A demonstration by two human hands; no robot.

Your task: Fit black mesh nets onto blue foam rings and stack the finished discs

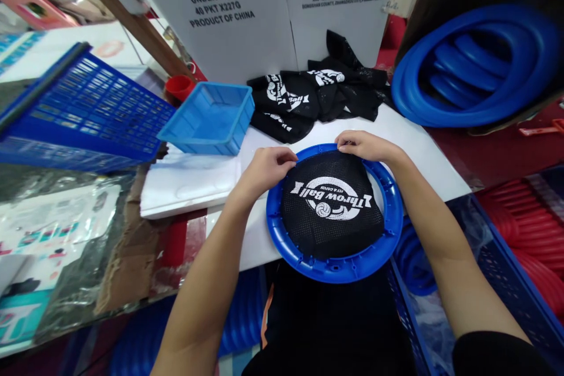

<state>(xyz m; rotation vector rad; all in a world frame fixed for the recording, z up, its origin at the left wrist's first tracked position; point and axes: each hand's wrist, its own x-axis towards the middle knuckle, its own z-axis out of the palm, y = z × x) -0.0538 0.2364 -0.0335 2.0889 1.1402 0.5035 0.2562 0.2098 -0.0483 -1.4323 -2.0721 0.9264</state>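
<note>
Blue ring (335,267) with black net (330,211) on the white table (423,158), both hands at its far edge.

The left hand (267,167) bends in from the left, its fingers curled tight and pinching the net's top edge against the ring. The right hand (363,145) comes in from the right, its fingers bent and pressing the net on the rim. Both arms reach forward with elbows out. More black nets (312,100) lie in a pile behind, near a small blue tray (211,120) and a stack of blue rings (476,64).
</note>
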